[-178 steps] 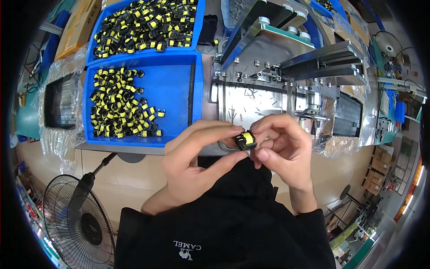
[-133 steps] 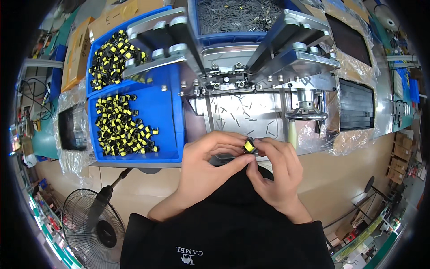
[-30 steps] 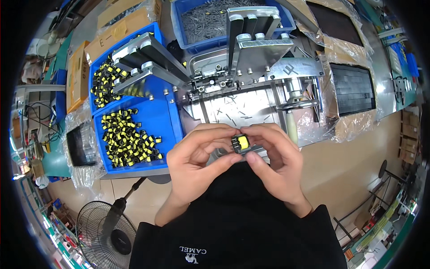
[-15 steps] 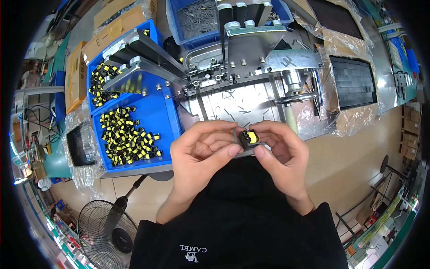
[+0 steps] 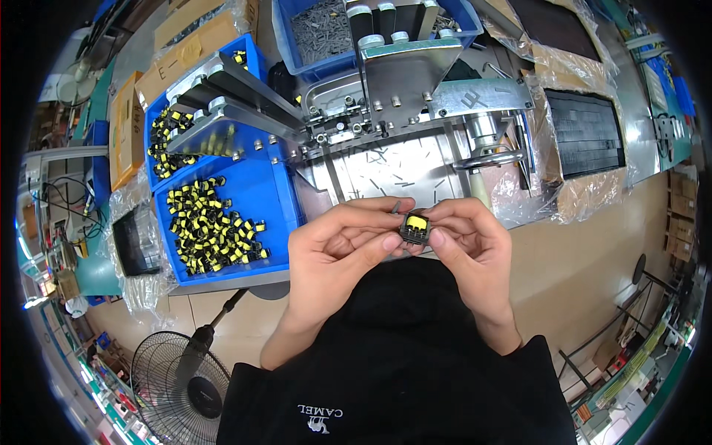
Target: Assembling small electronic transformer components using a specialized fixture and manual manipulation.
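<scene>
My left hand (image 5: pixel 337 256) and my right hand (image 5: pixel 467 245) meet in front of my chest and pinch one small black part with a yellow band (image 5: pixel 415 226) between their fingertips. A thin grey metal piece (image 5: pixel 395 207) sticks up beside it from the left fingers. The hands hover just in front of the steel plate (image 5: pixel 386 167) of a bench machine, which is strewn with small metal slivers.
A blue bin (image 5: pixel 274 200) at the left holds several black-and-yellow parts (image 5: pixel 211 226); a second bin (image 5: pixel 159 130) sits behind it. A blue tray of grey metal pieces (image 5: pixel 322 30) stands at the back, with the metal chutes (image 5: pixel 415 67) in front of it. A floor fan (image 5: pixel 178 389) stands at the lower left.
The hands stay together on the small part, turning it slightly. The view has shifted, so the machine and bins sit a little differently in the picture.
</scene>
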The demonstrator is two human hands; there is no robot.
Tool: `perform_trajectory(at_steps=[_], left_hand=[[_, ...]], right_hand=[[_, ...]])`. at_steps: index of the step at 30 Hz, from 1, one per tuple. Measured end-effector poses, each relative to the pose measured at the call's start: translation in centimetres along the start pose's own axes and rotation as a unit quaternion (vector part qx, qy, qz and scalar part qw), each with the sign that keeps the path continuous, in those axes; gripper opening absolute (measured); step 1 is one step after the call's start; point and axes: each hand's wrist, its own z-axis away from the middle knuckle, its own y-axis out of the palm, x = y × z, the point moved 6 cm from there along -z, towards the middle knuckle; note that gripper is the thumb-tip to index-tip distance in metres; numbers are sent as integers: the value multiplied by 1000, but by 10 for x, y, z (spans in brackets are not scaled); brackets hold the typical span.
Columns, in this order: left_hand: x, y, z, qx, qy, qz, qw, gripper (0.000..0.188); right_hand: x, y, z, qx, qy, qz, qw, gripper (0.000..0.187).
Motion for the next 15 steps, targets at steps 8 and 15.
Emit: perform_trajectory(at_steps=[8,15], left_hand=[[6,-4,2,5,8,6,1000,23],[5,-1,4,-6,41,-62,997,25]], right_hand=[[15,6,-1,-8,-59,162,985,37],[19,6,-1,-25,-82,265,960,36]])
